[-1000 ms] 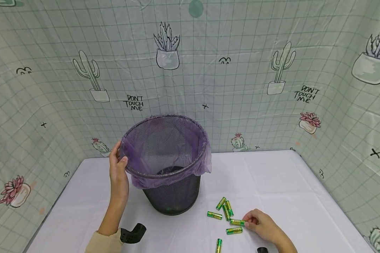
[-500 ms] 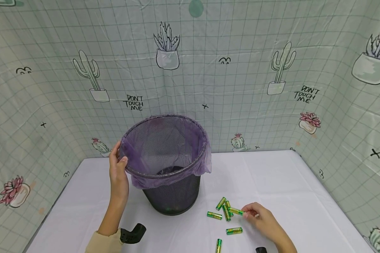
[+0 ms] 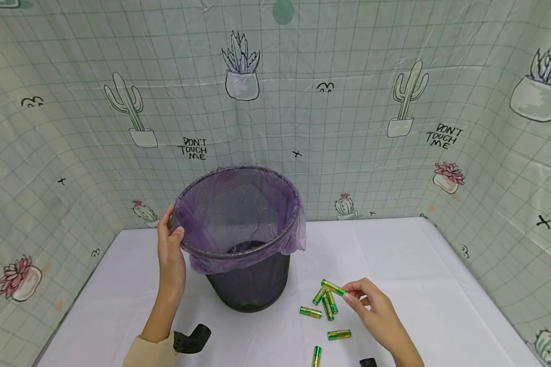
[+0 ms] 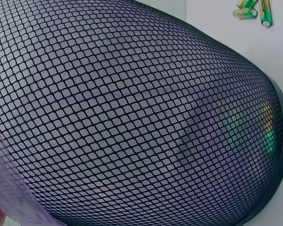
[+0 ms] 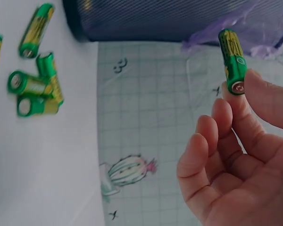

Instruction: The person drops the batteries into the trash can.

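A black mesh wastebasket [image 3: 250, 290] with a purple bin liner [image 3: 296, 237] folded over its rim is on the white table. My left hand [image 3: 171, 260] holds the rim at the left, thumb on the near side. Between thumb and fingertips my right hand [image 3: 376, 311] pinches a green-and-gold battery [image 5: 232, 61] by one end, raised over a small cluster of batteries [image 3: 328, 308]. Another battery [image 3: 310, 312] lies left of that cluster. Two lie nearer me, one sideways [image 3: 339, 334] and one lengthwise [image 3: 317, 356]. Green and gold patches [image 4: 270, 136] show through the mesh near the base.
White cloth covers the table [image 3: 395, 265]. A curtain [image 3: 275, 117] printed with grid lines and potted cacti hangs around its back and sides. Black wrist mounts [image 3: 193, 339] are on both forearms.
My right hand has lifted the battery off the table and moved it away from me and slightly left, above the cluster. My left hand stays on the wastebasket's rim.
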Action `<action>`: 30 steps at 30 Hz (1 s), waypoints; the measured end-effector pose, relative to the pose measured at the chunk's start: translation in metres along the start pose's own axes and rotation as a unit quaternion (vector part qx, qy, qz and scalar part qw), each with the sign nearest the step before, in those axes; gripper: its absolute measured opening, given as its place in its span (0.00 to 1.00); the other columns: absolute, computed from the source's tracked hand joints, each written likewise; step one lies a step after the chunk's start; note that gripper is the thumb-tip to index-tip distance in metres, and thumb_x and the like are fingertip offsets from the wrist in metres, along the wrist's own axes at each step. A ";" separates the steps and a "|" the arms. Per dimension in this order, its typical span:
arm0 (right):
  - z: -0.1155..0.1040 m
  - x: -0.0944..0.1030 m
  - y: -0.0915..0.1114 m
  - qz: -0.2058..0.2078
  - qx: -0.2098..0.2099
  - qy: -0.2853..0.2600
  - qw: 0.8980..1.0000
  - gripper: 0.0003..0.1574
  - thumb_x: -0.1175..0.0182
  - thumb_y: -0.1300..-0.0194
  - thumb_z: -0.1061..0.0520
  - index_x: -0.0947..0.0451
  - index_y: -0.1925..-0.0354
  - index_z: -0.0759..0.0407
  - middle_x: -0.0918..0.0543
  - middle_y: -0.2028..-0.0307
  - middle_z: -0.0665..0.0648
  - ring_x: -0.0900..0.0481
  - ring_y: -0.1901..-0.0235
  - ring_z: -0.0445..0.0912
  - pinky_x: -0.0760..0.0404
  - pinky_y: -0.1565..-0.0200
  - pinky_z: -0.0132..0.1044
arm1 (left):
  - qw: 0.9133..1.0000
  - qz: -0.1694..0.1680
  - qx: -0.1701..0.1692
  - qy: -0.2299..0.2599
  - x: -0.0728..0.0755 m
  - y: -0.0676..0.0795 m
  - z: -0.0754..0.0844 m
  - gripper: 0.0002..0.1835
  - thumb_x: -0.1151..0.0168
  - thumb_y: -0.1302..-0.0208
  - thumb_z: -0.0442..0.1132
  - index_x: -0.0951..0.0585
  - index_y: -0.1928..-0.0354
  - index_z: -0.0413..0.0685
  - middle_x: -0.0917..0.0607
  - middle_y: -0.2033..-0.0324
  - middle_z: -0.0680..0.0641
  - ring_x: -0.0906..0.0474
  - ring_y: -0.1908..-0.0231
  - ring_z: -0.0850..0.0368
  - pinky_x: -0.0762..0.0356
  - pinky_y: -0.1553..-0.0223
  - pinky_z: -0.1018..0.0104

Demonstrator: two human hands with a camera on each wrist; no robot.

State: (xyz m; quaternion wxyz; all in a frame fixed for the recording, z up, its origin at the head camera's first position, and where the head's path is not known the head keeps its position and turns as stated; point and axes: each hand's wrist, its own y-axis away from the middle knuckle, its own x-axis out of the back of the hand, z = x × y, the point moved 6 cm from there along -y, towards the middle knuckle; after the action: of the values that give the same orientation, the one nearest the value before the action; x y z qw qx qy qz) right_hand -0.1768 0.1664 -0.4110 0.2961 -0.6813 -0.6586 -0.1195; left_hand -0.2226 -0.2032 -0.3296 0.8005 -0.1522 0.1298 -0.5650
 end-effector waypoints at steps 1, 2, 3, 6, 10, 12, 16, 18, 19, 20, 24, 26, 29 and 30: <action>-0.005 0.000 0.000 0.008 0.014 -0.004 1.000 0.04 0.41 0.38 0.58 0.23 0.63 0.55 0.26 0.70 0.44 0.31 0.69 0.33 0.28 0.66 0.29 | 1.000 0.000 0.000 0.001 0.000 0.000 0.000 0.29 0.62 0.35 0.42 0.44 0.30 0.55 0.42 0.32 0.51 0.47 0.33 0.57 0.51 0.36 0.62; -0.010 0.000 0.000 0.015 0.027 -0.010 0.999 0.03 0.41 0.38 0.58 0.22 0.64 0.55 0.26 0.70 0.43 0.31 0.69 0.33 0.28 0.66 0.29 | 1.000 -0.001 0.000 0.001 0.000 0.000 0.000 0.29 0.62 0.35 0.42 0.44 0.30 0.55 0.42 0.32 0.51 0.47 0.33 0.57 0.51 0.35 0.62; -0.014 0.000 -0.001 0.021 0.038 -0.014 0.999 0.03 0.41 0.38 0.59 0.22 0.64 0.54 0.26 0.70 0.43 0.31 0.69 0.33 0.28 0.65 0.29 | 1.000 -0.001 0.000 0.002 0.000 0.000 0.000 0.29 0.62 0.35 0.42 0.44 0.30 0.55 0.42 0.32 0.51 0.48 0.33 0.57 0.51 0.35 0.62; -0.027 0.000 -0.003 0.037 0.072 -0.026 0.996 0.04 0.42 0.38 0.60 0.23 0.64 0.54 0.25 0.69 0.44 0.30 0.68 0.34 0.28 0.65 0.29 | 1.000 -0.001 0.000 0.002 0.000 0.000 0.000 0.29 0.62 0.35 0.42 0.44 0.30 0.55 0.42 0.32 0.51 0.47 0.33 0.57 0.51 0.36 0.62; -0.044 -0.001 -0.007 0.051 0.106 -0.050 0.992 0.04 0.42 0.38 0.62 0.23 0.63 0.55 0.24 0.67 0.47 0.29 0.67 0.34 0.28 0.63 0.27 | 1.000 0.000 0.002 0.001 0.000 0.000 0.000 0.29 0.62 0.35 0.42 0.44 0.30 0.55 0.42 0.32 0.51 0.47 0.33 0.57 0.51 0.35 0.61; -0.053 0.000 -0.009 0.059 0.119 -0.064 0.989 0.04 0.42 0.38 0.62 0.23 0.62 0.56 0.24 0.67 0.49 0.29 0.66 0.34 0.28 0.63 0.26 | 1.000 -0.001 0.002 0.001 0.000 0.000 0.000 0.30 0.62 0.35 0.42 0.45 0.30 0.55 0.43 0.32 0.51 0.48 0.33 0.57 0.52 0.35 0.61; -0.073 0.005 -0.015 0.079 0.148 -0.087 0.982 0.07 0.43 0.39 0.66 0.23 0.61 0.59 0.24 0.66 0.49 0.29 0.65 0.36 0.29 0.62 0.25 | 1.000 -0.001 0.000 0.001 0.000 0.000 0.001 0.30 0.61 0.35 0.42 0.44 0.30 0.54 0.42 0.32 0.51 0.48 0.33 0.57 0.52 0.35 0.61; -0.083 0.007 -0.019 0.086 0.161 -0.095 0.979 0.07 0.43 0.39 0.67 0.23 0.61 0.60 0.24 0.65 0.50 0.29 0.65 0.36 0.30 0.62 0.25 | 1.000 0.000 -0.002 0.000 0.000 0.000 0.001 0.29 0.62 0.35 0.42 0.44 0.30 0.54 0.42 0.32 0.51 0.48 0.33 0.57 0.51 0.35 0.62; -0.087 0.007 -0.020 0.088 0.167 -0.098 0.977 0.08 0.43 0.39 0.67 0.23 0.61 0.61 0.24 0.65 0.50 0.29 0.65 0.36 0.30 0.61 0.25 | 1.000 0.000 -0.002 -0.001 0.000 0.000 0.001 0.29 0.62 0.35 0.42 0.44 0.30 0.54 0.42 0.32 0.51 0.48 0.33 0.57 0.51 0.35 0.62; -0.092 0.008 -0.022 0.089 0.174 -0.101 0.975 0.08 0.43 0.39 0.67 0.23 0.61 0.61 0.24 0.65 0.51 0.29 0.65 0.36 0.30 0.61 0.25 | 1.000 0.000 -0.002 -0.002 0.000 0.000 0.001 0.29 0.62 0.35 0.42 0.44 0.30 0.54 0.42 0.32 0.51 0.48 0.33 0.57 0.51 0.35 0.61; -0.107 0.009 -0.027 0.091 0.194 -0.112 0.970 0.08 0.44 0.39 0.68 0.24 0.60 0.61 0.25 0.65 0.52 0.29 0.65 0.37 0.31 0.60 0.25 | 1.000 -0.001 0.001 -0.005 0.000 0.000 0.001 0.29 0.62 0.35 0.42 0.44 0.30 0.54 0.42 0.32 0.51 0.48 0.33 0.57 0.51 0.34 0.61; -0.113 0.008 -0.029 0.090 0.201 -0.115 0.969 0.08 0.44 0.39 0.68 0.24 0.60 0.61 0.25 0.65 0.51 0.30 0.65 0.38 0.31 0.60 0.25 | 1.000 -0.001 0.002 -0.004 0.000 0.000 0.001 0.30 0.62 0.35 0.42 0.45 0.30 0.54 0.42 0.32 0.51 0.48 0.33 0.56 0.51 0.35 0.61; -0.121 0.006 -0.032 0.087 0.207 -0.113 0.968 0.08 0.43 0.40 0.68 0.24 0.60 0.61 0.25 0.65 0.50 0.29 0.65 0.38 0.30 0.60 0.25 | 1.000 -0.001 0.004 -0.004 0.000 0.000 0.001 0.30 0.62 0.35 0.41 0.44 0.30 0.55 0.42 0.32 0.51 0.48 0.33 0.57 0.51 0.35 0.61; -0.123 0.005 -0.033 0.086 0.209 -0.113 0.968 0.08 0.43 0.40 0.68 0.24 0.60 0.61 0.25 0.65 0.50 0.29 0.65 0.37 0.30 0.60 0.25 | 1.000 -0.001 0.003 -0.004 0.000 0.000 0.001 0.29 0.62 0.35 0.41 0.44 0.30 0.55 0.42 0.32 0.51 0.48 0.33 0.57 0.51 0.35 0.61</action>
State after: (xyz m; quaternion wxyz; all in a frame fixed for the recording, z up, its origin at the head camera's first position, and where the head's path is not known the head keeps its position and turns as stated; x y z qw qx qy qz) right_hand -0.1798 0.1001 -0.3023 0.3651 -0.6674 -0.6371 0.1242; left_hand -0.2222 -0.2032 -0.3289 0.8008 -0.1517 0.1247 -0.5659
